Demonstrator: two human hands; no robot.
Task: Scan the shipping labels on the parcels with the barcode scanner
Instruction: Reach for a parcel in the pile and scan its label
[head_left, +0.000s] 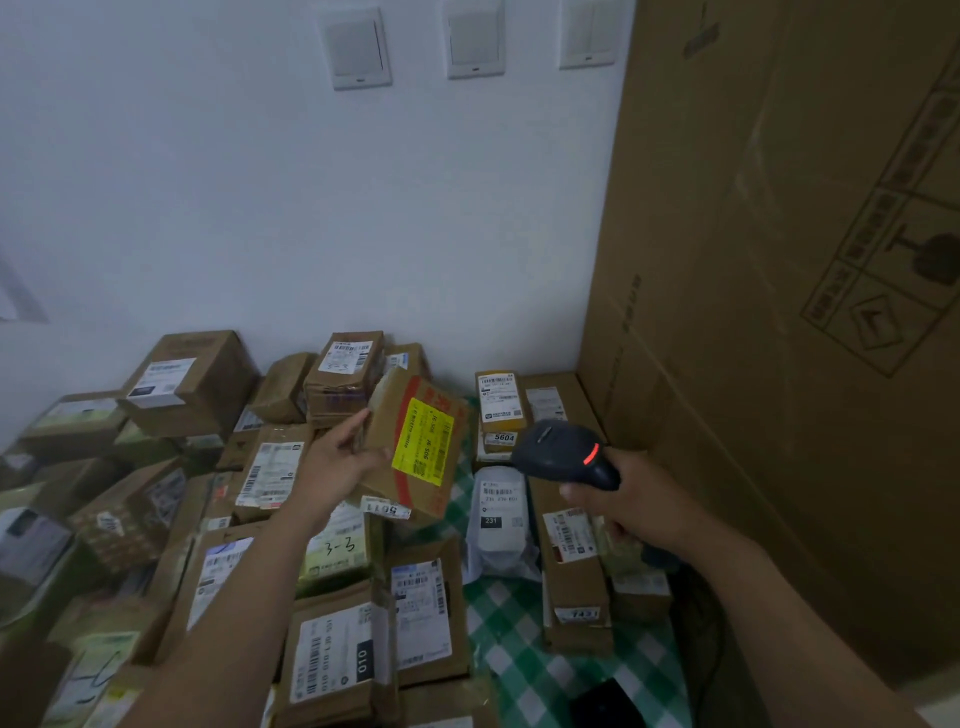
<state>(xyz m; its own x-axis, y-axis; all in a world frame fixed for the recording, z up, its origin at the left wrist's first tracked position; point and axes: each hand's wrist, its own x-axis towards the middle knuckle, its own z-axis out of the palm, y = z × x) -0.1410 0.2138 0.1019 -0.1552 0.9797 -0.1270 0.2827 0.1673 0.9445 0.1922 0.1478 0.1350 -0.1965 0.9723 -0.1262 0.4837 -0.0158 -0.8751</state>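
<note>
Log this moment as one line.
left hand: holds yellow-label parcel | right hand: grips barcode scanner, red light lit | scanner points toward parcel

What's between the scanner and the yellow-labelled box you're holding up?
Head view: nothing held between scanner and yellow-labelled box; behind the gap lie the green checked cloth and a parcel tagged 5604.

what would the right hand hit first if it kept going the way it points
Probably the yellow-labelled parcel held by the left hand; the scanner in the right hand noses toward it, though depth is unclear.
</note>
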